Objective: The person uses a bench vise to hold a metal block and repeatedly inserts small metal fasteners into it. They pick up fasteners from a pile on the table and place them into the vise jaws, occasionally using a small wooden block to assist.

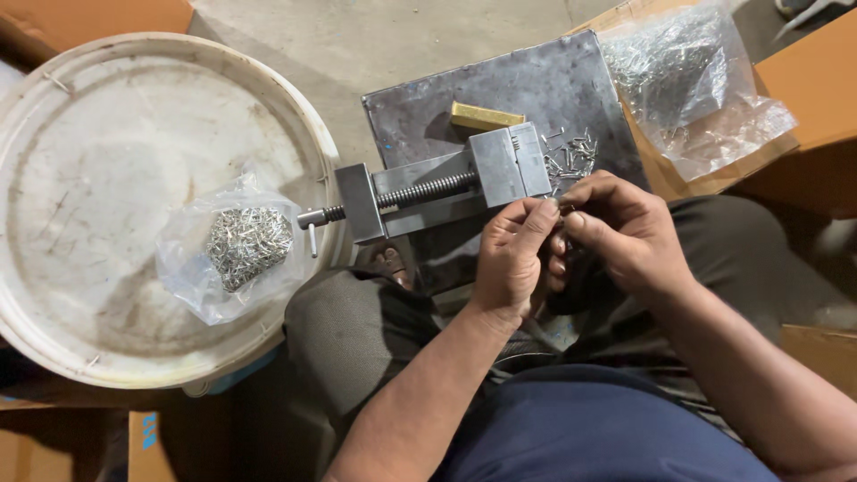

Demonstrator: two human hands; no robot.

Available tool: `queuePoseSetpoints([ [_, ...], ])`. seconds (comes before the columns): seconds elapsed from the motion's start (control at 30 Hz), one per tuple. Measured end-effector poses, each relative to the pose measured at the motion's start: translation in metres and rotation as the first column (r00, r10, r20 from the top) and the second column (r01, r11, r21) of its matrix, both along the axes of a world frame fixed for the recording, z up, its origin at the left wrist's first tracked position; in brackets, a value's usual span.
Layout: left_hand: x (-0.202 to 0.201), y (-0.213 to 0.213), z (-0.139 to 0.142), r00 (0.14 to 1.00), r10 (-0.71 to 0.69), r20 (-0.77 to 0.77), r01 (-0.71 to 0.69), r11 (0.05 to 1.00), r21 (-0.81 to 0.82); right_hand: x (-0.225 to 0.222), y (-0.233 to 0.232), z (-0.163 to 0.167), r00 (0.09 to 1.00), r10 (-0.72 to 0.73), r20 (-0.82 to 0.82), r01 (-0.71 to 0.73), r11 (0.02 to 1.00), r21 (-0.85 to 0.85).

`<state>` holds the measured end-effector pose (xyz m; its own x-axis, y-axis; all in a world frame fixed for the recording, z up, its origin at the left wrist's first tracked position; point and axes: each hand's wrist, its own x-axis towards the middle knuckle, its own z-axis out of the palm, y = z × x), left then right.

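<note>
My left hand (511, 257) and my right hand (618, 230) meet fingertip to fingertip just in front of a small steel vise (446, 183). Between the tips they pinch a tiny metal pin (561, 207), barely visible. The vise lies on a dark metal plate (500, 89), its screw and handle pointing left. Loose metal pins (571, 153) are scattered on the plate right beside the vise jaw. A brass-coloured bar (485, 116) rests behind the vise.
A round white lid (107, 116) at left carries a clear plastic bag of metal pins (243, 245). Another clear bag of pins (687, 76) lies on cardboard (817, 85) at upper right. My knees sit below the plate; more cardboard is at the lower corners.
</note>
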<state>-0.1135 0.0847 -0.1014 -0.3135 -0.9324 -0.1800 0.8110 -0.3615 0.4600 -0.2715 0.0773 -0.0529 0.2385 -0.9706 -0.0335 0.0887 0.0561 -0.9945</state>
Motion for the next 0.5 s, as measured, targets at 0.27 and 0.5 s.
queuePoseSetpoints([
  [0.27, 0.002, 0.003, 0.0, 0.963, 0.221, 0.152, -0.187, 0.959, -0.211, 0.015, -0.001, 0.019, 0.908, -0.149, -0.391, 0.04, 0.961, -0.273],
  [0.5, 0.021, -0.002, 0.014, 0.986, 0.151, 0.076, -0.142, 0.984, -0.109, 0.027, -0.02, 0.026, 0.905, -0.1, -0.412, 0.042, 0.988, -0.147],
])
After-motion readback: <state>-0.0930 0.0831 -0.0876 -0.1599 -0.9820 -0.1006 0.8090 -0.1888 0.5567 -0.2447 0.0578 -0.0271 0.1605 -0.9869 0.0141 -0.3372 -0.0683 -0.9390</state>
